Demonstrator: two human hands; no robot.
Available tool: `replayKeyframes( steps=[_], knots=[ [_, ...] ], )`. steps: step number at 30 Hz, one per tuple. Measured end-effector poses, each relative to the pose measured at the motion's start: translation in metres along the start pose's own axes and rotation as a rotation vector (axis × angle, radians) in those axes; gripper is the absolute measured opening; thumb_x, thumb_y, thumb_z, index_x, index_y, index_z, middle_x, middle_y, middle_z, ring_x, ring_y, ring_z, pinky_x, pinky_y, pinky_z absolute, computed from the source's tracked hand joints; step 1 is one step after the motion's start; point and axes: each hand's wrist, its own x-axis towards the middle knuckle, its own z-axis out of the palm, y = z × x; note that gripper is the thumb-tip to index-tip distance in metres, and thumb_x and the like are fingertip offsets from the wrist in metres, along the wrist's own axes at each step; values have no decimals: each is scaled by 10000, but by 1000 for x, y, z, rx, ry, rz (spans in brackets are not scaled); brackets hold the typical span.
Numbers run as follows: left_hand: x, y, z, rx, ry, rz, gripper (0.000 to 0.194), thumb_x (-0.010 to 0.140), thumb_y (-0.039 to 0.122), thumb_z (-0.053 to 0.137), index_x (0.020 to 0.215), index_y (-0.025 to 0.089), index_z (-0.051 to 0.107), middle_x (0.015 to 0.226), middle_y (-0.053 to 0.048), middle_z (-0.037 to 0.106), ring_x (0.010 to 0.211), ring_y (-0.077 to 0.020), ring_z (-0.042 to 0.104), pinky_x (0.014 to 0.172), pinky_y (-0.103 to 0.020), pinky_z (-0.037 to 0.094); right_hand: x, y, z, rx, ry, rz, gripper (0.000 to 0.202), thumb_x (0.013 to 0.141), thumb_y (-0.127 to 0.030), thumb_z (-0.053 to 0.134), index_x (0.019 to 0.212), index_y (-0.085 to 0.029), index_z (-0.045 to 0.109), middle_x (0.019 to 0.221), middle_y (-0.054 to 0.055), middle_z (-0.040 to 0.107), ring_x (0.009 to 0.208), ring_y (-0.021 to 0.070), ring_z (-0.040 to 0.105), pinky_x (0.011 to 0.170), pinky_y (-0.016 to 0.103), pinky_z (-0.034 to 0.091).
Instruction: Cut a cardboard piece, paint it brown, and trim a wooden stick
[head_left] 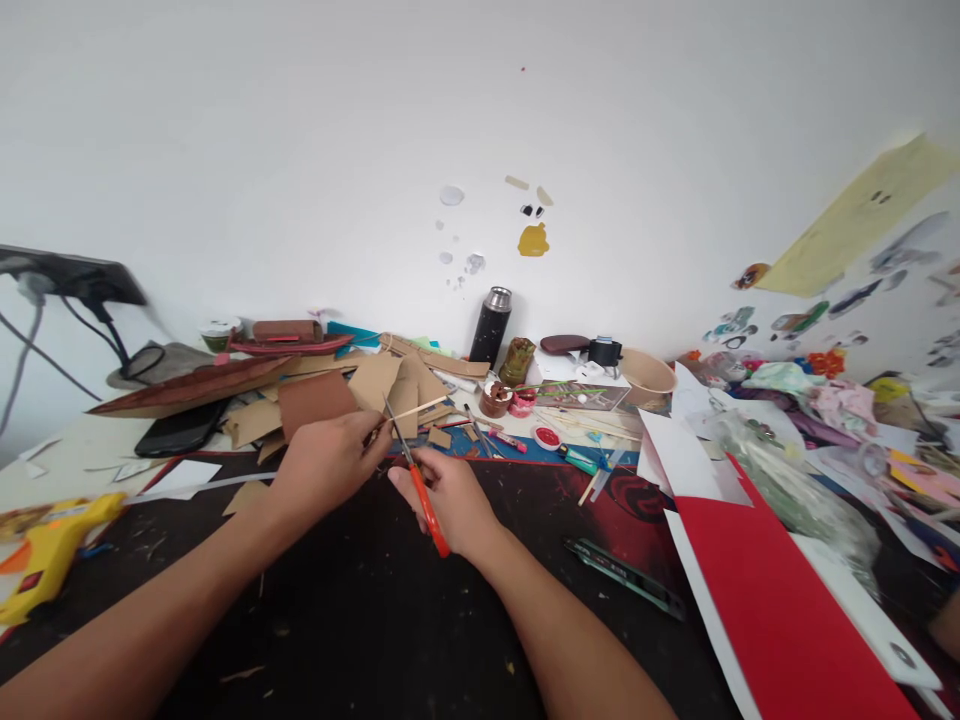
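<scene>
My left hand point(334, 455) pinches a thin wooden stick point(421, 408), which points out to the right from the fingertips. In my right hand point(456, 500) are scissors point(429, 510) with orange handles, their narrow blades pointing up and left beside my left fingertips. The blades lie close to the stick; whether they touch it I cannot tell. Both hands are above the black mat point(360, 620). Behind them lie brown cardboard pieces point(319, 400), partly hidden by my left hand.
A yellow glue gun point(56, 550) lies at the left. To the right are a green cutter point(622, 577) and a large red sheet point(780, 600). A black thermos point(491, 325) stands by the wall, near small paint pots point(521, 402).
</scene>
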Motion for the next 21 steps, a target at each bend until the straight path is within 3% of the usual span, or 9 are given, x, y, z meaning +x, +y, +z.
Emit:
replayKeyframes(
  steps=[8,13,21],
  knots=[
    [0,0,0,-13,10,-10,432,1007,456,373,821,235,694,828,-121,785,762,-286,735,633,-350,351,2,-4,1,-200,86,-47,133,907,-291,682,979,-217,766,723,6,664,646,169,553,614,254,423],
    [2,-4,2,-121,-1,17,432,1016,471,386,789,248,679,791,-100,770,755,-285,728,648,-344,360,2,-6,3,-269,122,-51,229,818,-133,645,982,-234,771,756,2,692,672,176,569,655,258,417],
    [0,-1,0,-119,27,-11,424,1023,470,399,885,242,729,897,-115,798,808,-295,739,649,-341,380,2,-6,-3,-334,127,-71,317,773,-77,616,998,-241,766,686,-18,643,609,162,528,612,255,367]
  ],
)
